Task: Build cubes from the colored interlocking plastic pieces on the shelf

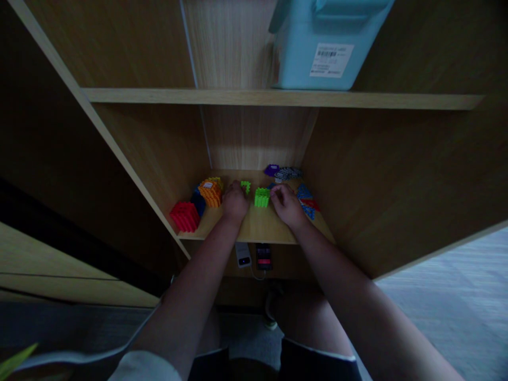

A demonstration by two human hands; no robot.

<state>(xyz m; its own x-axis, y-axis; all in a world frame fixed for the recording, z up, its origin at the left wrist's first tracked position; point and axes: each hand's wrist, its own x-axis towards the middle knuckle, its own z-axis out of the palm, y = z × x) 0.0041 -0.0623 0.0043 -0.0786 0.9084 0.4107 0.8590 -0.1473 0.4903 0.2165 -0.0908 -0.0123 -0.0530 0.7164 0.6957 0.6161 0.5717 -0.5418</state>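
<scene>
On the middle shelf stands a stack of bright green interlocking foam pieces (262,197) with toothed edges. A separate green interlocking piece (245,186) lies just left of and behind it, against the fingers of my left hand (235,200), which are bent and closed at its edge. My right hand (287,204) is at the stack's right side, thumb and index finger curled together near its edge. Whatever is between those fingertips is too small to make out. Behind my right fingers a bit of blue shows on the shelf.
Left on the shelf sit a red stack (184,216), a dark blue stack (198,201) and an orange stack (210,192), yellow behind. Blue-and-red pieces (308,203) and a purple piece (272,170) lie right. A light blue bin (329,58) stands above; a phone (264,256) lies below.
</scene>
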